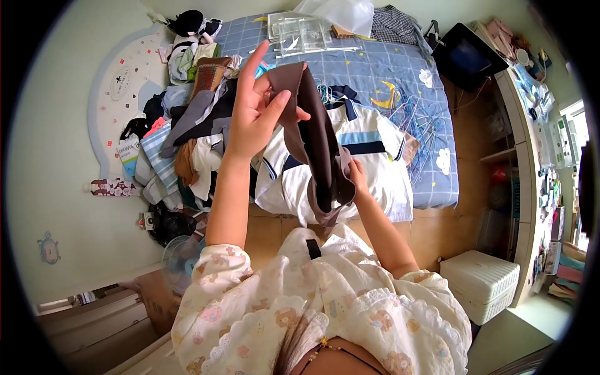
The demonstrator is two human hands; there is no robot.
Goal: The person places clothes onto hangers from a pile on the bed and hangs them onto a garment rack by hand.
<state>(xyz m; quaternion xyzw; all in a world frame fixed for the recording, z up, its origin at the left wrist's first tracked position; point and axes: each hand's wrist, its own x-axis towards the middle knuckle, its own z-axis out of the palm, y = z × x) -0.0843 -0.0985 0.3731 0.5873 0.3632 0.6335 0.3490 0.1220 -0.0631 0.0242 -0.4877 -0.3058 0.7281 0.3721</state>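
A dark brown garment hangs stretched between my two hands in front of me; its exact kind does not show. My left hand pinches its upper end between thumb and fingers, with the index finger pointing up. Lower down, my right hand grips the garment's right edge, fingers partly hidden behind the cloth. Beneath the garment, a white shirt with light blue and navy bands lies spread at the bed's near edge. Left of my left hand rises a heap of mixed clothes.
Blue wire hangers lie tangled on the blue bed. Clear plastic pieces and a white bag sit at its far end. A white suitcase stands right, a fan left. Shelving lines the right wall.
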